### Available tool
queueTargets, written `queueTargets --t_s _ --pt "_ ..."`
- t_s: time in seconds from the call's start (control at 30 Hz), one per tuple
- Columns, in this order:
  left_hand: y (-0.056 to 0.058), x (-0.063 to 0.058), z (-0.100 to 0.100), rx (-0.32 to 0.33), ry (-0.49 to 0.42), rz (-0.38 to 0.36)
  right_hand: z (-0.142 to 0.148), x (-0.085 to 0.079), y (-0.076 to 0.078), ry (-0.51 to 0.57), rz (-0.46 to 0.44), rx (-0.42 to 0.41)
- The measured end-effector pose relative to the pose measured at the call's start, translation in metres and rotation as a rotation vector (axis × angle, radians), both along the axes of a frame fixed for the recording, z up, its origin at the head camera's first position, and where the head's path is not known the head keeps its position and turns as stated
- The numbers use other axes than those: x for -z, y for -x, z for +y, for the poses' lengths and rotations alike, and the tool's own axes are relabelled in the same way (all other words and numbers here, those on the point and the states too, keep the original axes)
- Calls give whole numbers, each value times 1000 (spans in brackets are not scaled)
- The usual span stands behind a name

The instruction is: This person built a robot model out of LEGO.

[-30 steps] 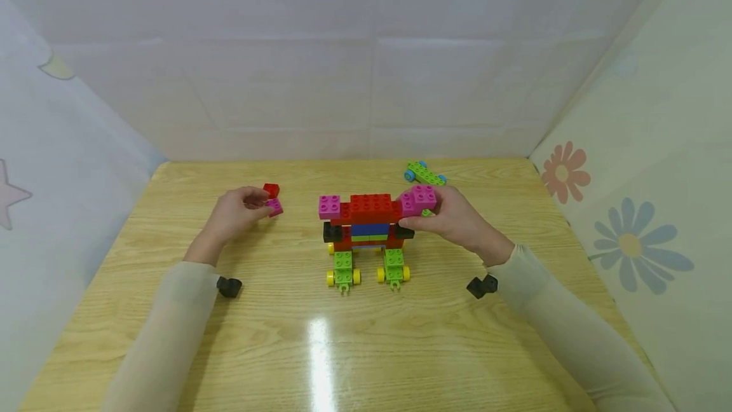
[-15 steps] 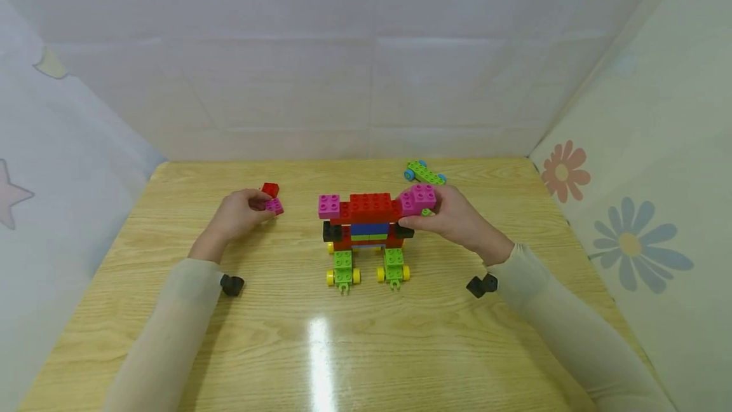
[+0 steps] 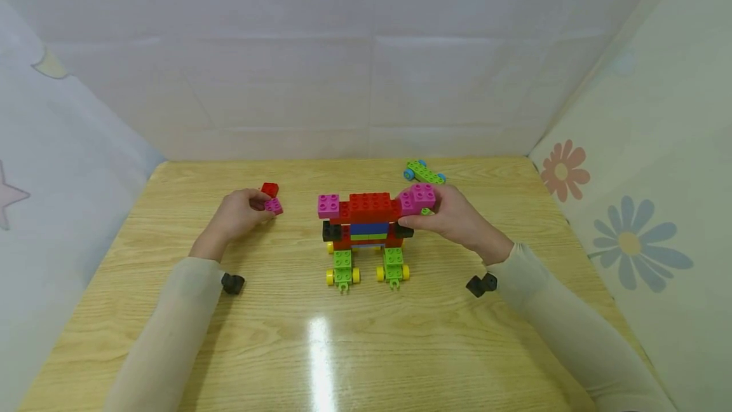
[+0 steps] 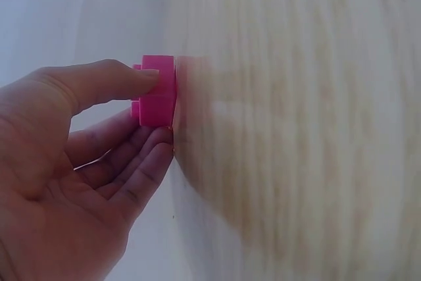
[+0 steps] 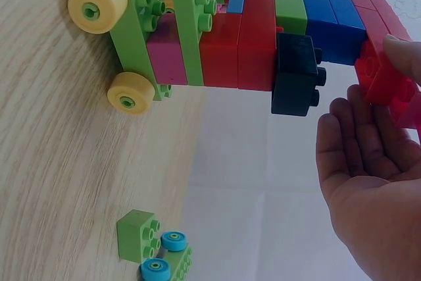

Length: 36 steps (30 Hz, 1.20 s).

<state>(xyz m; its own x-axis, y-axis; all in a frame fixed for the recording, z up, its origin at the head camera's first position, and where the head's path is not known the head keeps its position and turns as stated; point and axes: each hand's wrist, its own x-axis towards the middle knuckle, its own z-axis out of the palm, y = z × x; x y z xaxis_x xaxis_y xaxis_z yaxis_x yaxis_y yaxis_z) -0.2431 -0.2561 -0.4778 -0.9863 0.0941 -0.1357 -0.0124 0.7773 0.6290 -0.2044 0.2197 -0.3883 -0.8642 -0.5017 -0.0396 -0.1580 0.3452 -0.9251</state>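
At the left of the table, my left hand (image 3: 236, 216) pinches a small pink brick (image 3: 273, 206) between thumb and fingers. In the left wrist view this brick (image 4: 158, 106) stays right at the wooden surface, its studs facing up from the table. A brick build (image 3: 372, 208) on yellow wheels stands mid-table, with red, blue, green and black layers and pink bricks at both top ends. My right hand (image 3: 457, 218) grips its upper right end, the thumb (image 5: 402, 54) lying on a red brick. Other fingers curve beneath that end in the right wrist view.
Beside the pinched brick lies a red brick (image 3: 270, 190). A green wheeled base (image 3: 424, 173) with blue wheels sits behind the build, and a loose green brick (image 5: 137, 236) is near it. Cloth walls border the table (image 3: 274, 336) at the back and sides.
My left hand has shifted slightly right, and its thumb and fingers have come together on the pink brick, which has moved a little. The right hand and the build hold nearly still.
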Motion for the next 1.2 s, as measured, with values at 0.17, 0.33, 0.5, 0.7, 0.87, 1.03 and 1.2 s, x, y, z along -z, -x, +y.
queueTargets --t_s 0.17,0.33,0.5,0.7,0.87,1.03,1.2 --pt "-1 1 -2 3 -4 12 0 1 1 10 8 -9" --pt "-4 0 -2 -8 3 15 0 2 1 24 7 -14" --pt "-7 -6 1 -4 0 38 0 1 0 29 -2 -14" --pt "-13 -19 6 1 -20 36 0 1 1 19 -8 -6" --pt "-19 -31 11 15 -51 30 0 3 2 16 1 -4" --pt "-27 -46 19 20 -80 58 1 4 3 16 4 -3" --pt "-37 -65 31 34 -106 97 0 4 3 26 6 -12"
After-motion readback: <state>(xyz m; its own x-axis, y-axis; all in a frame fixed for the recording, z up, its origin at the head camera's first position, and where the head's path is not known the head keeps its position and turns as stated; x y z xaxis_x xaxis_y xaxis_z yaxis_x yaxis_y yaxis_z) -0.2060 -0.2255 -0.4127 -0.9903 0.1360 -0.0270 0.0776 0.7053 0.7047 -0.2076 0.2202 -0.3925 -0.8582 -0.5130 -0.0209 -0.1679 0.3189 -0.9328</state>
